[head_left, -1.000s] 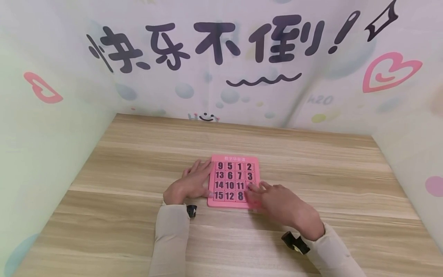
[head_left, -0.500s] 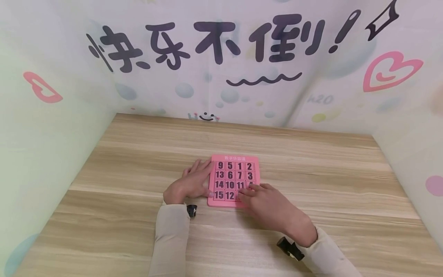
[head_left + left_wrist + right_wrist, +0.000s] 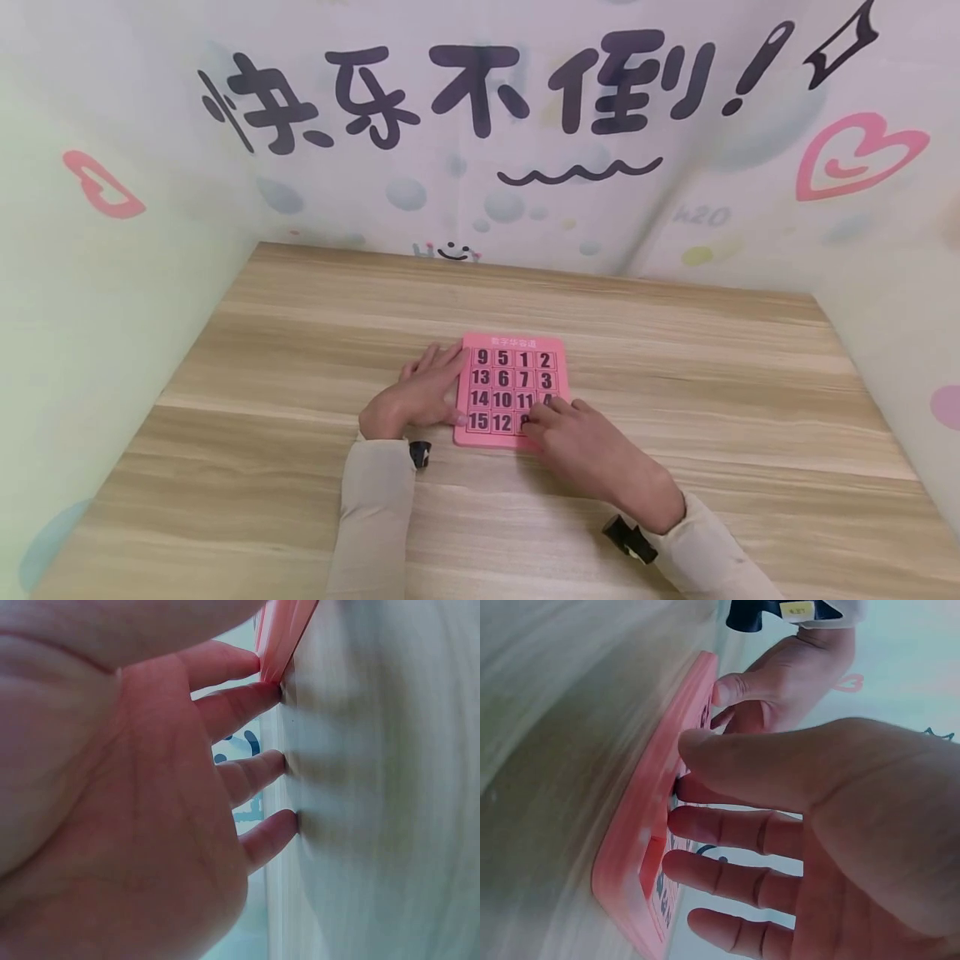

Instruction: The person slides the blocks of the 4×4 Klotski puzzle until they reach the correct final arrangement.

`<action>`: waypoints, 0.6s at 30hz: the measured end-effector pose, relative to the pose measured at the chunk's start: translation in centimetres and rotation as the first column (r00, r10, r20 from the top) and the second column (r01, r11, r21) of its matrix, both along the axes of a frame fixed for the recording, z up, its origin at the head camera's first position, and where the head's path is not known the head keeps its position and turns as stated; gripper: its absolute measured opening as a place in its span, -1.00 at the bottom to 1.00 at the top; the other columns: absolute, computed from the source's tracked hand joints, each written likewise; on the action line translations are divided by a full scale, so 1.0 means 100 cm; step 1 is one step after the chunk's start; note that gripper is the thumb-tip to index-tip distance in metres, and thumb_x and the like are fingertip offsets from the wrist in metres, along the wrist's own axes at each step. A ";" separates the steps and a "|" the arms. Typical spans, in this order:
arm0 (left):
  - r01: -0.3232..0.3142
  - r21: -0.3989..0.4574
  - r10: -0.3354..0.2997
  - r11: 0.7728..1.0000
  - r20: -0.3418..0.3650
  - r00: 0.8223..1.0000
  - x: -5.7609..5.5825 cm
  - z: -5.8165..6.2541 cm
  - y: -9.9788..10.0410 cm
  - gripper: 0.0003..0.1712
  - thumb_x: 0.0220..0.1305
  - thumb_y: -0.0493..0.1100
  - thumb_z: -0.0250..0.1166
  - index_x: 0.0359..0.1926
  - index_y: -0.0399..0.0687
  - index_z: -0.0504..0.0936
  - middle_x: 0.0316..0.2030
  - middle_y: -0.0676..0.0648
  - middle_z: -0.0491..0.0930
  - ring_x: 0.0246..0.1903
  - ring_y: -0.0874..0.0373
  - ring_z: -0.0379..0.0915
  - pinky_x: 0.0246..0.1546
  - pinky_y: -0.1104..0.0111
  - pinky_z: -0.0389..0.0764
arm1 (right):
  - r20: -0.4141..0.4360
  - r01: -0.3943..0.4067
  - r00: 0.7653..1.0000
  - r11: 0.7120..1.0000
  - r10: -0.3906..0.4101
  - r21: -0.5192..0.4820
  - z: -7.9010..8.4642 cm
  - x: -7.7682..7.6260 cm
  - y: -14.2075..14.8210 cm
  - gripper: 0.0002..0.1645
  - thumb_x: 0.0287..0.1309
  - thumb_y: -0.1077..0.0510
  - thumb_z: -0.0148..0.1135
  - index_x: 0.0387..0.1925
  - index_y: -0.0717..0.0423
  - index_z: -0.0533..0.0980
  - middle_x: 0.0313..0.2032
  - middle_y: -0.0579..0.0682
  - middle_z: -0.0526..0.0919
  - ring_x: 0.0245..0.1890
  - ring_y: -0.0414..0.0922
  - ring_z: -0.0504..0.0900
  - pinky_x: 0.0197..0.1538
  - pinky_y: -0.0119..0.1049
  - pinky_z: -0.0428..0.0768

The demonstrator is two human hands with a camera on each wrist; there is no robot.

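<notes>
A pink number sliding puzzle (image 3: 513,342) lies flat on the wooden table, its black-numbered tiles facing up. Along its left edge, my left hand (image 3: 423,396) rests with the thumb on the lower left rim by tile 15. In the left wrist view, the fingers (image 3: 244,776) reach out fairly straight, two at the puzzle's side and two at the table. My right hand (image 3: 592,446) lies over the lower right corner, its fingertips on tile 8 and partly covering tile 4. An uncovered slot (image 3: 652,862) shows beside its fingers in the right wrist view.
The wooden table (image 3: 300,333) runs back to a printed cloth (image 3: 360,183) with large black characters and hearts. Similar pale cloth stands at both sides. Each wrist wears a black device (image 3: 630,540) below the hand.
My right hand has moved left from the right column's bottom corner onto tile 8, and its fingers have bent slightly. My left hand stays at the puzzle's edge. The head view has shifted a little.
</notes>
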State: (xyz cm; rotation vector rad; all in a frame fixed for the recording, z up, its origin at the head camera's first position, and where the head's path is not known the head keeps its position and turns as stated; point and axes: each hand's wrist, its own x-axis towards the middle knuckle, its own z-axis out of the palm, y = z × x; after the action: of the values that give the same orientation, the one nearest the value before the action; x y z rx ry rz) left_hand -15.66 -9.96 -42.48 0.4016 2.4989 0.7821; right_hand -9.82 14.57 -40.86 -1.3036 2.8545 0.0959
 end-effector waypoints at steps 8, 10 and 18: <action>0.000 -0.008 0.000 1.000 0.011 1.000 0.000 0.001 0.001 0.20 0.10 -0.13 0.47 0.59 -0.02 -0.12 0.59 -0.05 -0.27 0.55 -0.13 -0.56 0.49 -0.13 -0.35 | 0.049 0.047 0.998 0.999 -0.048 0.014 0.000 0.003 0.000 -0.72 0.32 0.00 0.21 -0.03 -0.02 0.66 0.00 -0.05 0.64 -0.04 -0.05 0.61 -0.03 -0.11 0.62; 0.004 -0.012 -0.004 1.000 0.009 1.000 0.000 0.001 0.001 0.20 0.11 -0.12 0.47 0.59 -0.03 -0.13 0.59 -0.06 -0.28 0.55 -0.14 -0.56 0.49 -0.13 -0.35 | 0.073 0.064 0.995 0.997 -0.067 0.033 0.002 0.004 0.001 -0.70 0.32 -0.01 0.22 0.00 -0.02 0.65 0.03 -0.05 0.63 -0.03 -0.04 0.61 -0.01 -0.09 0.62; 0.013 -0.019 -0.013 1.000 0.005 1.000 -0.001 0.000 0.000 0.20 0.11 -0.12 0.46 0.58 -0.04 -0.14 0.59 -0.07 -0.29 0.55 -0.15 -0.56 0.48 -0.15 -0.35 | 0.086 0.082 0.993 0.996 -0.085 0.040 0.007 0.006 0.005 -0.67 0.31 -0.01 0.21 0.02 0.00 0.63 0.00 -0.05 0.64 -0.06 -0.05 0.61 -0.04 -0.11 0.62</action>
State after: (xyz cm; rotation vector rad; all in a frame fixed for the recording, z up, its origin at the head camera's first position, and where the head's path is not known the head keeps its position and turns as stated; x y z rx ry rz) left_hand -15.72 -9.95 -42.46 0.4088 2.4948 0.7528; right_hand -9.18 15.02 -40.15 -1.1505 2.8152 0.0873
